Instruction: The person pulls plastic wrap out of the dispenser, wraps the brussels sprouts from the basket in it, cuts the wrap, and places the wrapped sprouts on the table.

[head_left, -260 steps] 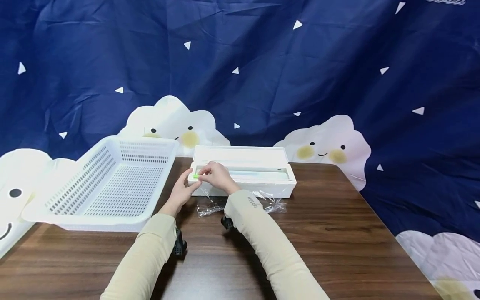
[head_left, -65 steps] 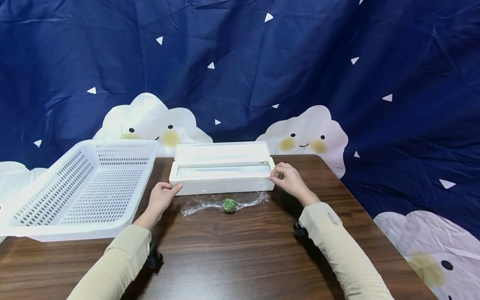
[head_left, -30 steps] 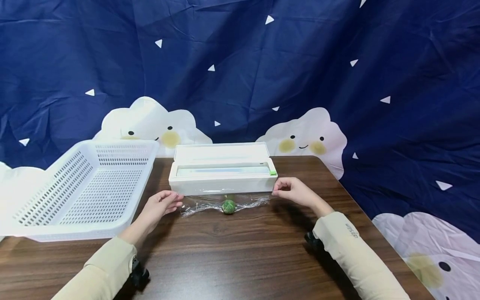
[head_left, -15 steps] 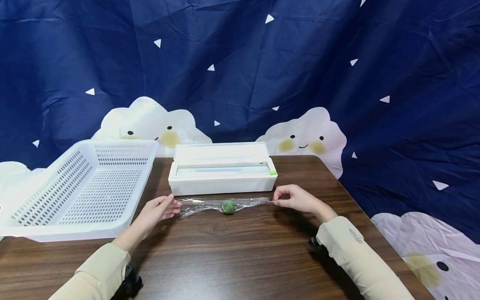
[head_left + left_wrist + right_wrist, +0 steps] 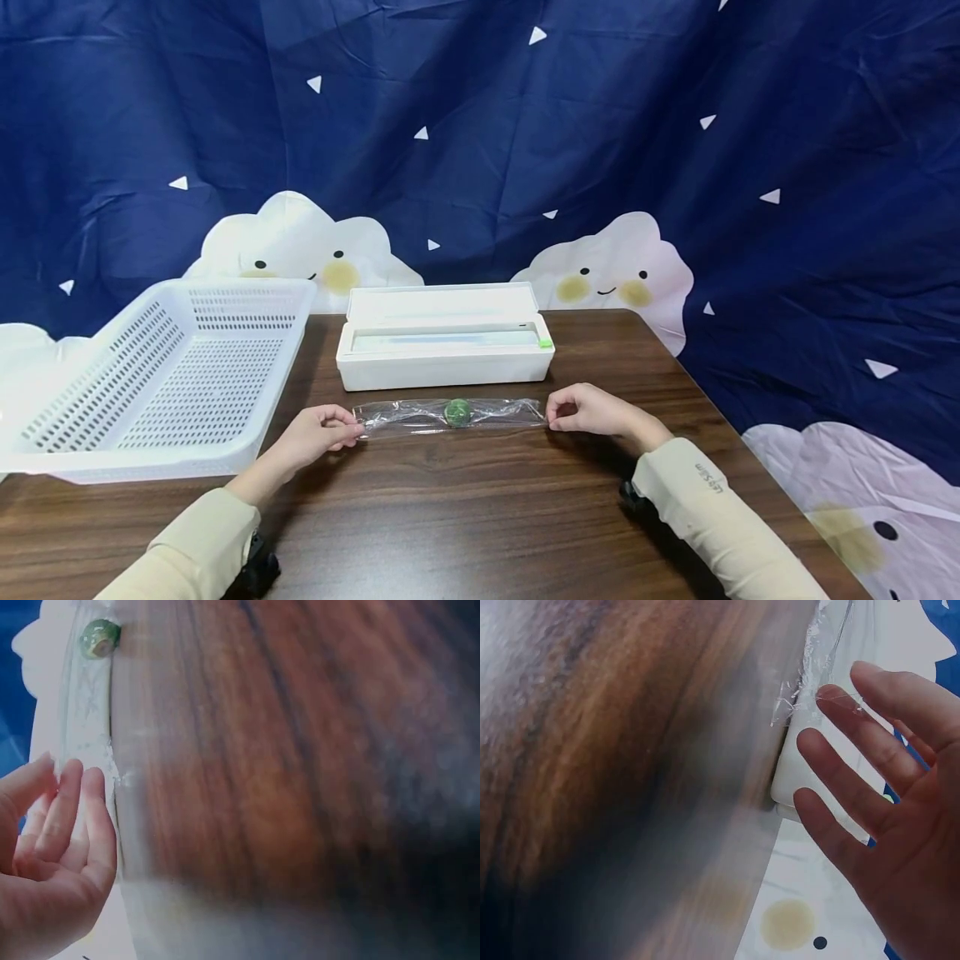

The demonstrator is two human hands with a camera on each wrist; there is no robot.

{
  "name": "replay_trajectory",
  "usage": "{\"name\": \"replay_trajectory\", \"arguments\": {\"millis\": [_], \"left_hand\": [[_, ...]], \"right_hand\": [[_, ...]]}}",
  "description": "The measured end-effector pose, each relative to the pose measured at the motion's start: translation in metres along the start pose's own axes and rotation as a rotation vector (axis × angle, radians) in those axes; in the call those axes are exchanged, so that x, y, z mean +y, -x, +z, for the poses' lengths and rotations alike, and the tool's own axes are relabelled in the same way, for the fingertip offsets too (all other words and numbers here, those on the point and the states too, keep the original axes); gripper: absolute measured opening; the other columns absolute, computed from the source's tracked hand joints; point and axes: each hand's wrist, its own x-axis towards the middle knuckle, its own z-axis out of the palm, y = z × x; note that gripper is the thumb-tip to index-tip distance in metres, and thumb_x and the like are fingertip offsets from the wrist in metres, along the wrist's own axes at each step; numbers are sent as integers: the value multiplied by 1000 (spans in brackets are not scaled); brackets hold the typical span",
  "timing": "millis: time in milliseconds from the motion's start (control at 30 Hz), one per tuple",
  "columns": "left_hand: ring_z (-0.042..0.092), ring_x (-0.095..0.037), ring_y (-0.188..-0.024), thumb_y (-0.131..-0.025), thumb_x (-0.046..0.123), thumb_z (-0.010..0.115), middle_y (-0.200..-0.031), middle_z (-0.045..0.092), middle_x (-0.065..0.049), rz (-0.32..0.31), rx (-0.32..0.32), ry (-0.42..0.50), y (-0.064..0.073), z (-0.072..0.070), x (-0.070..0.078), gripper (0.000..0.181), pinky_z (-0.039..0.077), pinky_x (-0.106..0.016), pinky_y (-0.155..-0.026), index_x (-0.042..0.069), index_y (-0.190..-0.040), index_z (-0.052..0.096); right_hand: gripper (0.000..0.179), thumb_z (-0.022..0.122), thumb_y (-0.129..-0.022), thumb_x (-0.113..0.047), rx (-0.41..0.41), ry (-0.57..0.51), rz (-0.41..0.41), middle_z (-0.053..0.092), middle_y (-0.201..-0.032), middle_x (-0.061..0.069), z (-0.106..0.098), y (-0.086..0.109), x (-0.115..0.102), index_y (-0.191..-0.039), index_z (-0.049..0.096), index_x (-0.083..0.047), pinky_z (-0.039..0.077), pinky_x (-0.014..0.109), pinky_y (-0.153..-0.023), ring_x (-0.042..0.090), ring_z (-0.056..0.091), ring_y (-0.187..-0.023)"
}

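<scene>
A strip of cling film [image 5: 408, 414] lies across the table, stretched between both hands, with a small green Brussels sprout [image 5: 457, 412] under or inside it at the middle. My left hand [image 5: 318, 433] pinches the left end between thumb and fingertips. On the opposite end, the thumb and index finger of my right hand [image 5: 596, 410] pinch the film; its other fingers spread apart in the right wrist view. Behind the strip stands a white cling film dispenser [image 5: 446, 372], lid raised, its green slide cutter [image 5: 545, 343] at the right end.
To the left is a large white perforated basket [image 5: 281, 400]. The wooden table [image 5: 465, 517] extends toward me and past the dispenser's right side. A blue curtain [image 5: 465, 75] with cloud prints hangs behind.
The green cutter went from the dispenser's left end to its right. Both hands then took the film's far edge and drew it away from the dispenser, toward me, over the Brussels sprout.
</scene>
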Motion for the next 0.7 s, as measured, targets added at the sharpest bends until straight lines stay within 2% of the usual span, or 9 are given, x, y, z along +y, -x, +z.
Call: {"name": "replay_trajectory", "arguments": {"millis": [200,333,467,700], "left_hand": [[56,-16,-61,-79,-1,66,-73,65,-9,30,-2,-105,-5,3,-2,12,45,-26,-53,-8,-87,59],[55,-16,-61,-77,-5,64,-71,63,-7,42,3,-177,-7,4,-3,11,44,-26,-52,-7,-87,60],[53,-14,-59,-77,-5,65,-68,62,-3,20,36,-262,-9,7,-2,9,44,-26,-50,-2,-84,61],[53,-13,-56,-76,2,69,-65,59,0,47,16,-356,-7,6,5,8,43,-28,-50,2,-83,64]], "right_hand": [[16,68,-78,1,-24,78,-51,60,-74,-10,3,-3,6,-72,62,-13,47,35,-73,6,52,-74],[15,69,-77,-1,-34,128,-21,59,-72,-11,5,-3,6,-71,63,-13,47,37,-73,9,53,-73],[15,71,-75,-2,-25,190,0,58,-71,-12,7,-3,7,-70,63,-14,47,34,-71,13,54,-72],[14,72,-75,-6,-15,209,63,57,-71,-12,4,-4,3,-71,61,-13,46,33,-69,11,53,-71]]}}
